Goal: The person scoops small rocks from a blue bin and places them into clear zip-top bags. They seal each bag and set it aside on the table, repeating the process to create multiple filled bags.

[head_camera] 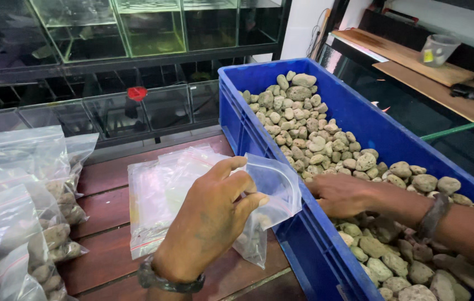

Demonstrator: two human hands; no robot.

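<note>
Nearest to me, the left hand (209,223) comes up from the bottom edge with a dark band at the wrist, fingers curled and thumb pressed down, its grip closed on the rim of one small clear zip bag (267,192) held open right against the near wall of the blue crate (309,245); a few stones sag in the bag's lower part, though how many is hard to make out through the plastic. Inside the crate, the right hand (340,195) reaches in from the right, palm down on the heap of pale stones (315,139), its fingers tucked among them, so I cannot tell whether its grip is closed on anything. The forearm wears one dark bracelet and is cut off at the frame's edge. Left of the crate, on the reddish wooden table (109,212), lies one flat stack of empty bags (159,195), partly hidden behind the left hand. Further left, several filled bags (36,223) pile up, cut off by the frame, too overlapped to count. Beyond the crate, glass tanks (136,106) sit in two rows on dark shelving, one holding a red object I cannot identify.
</note>
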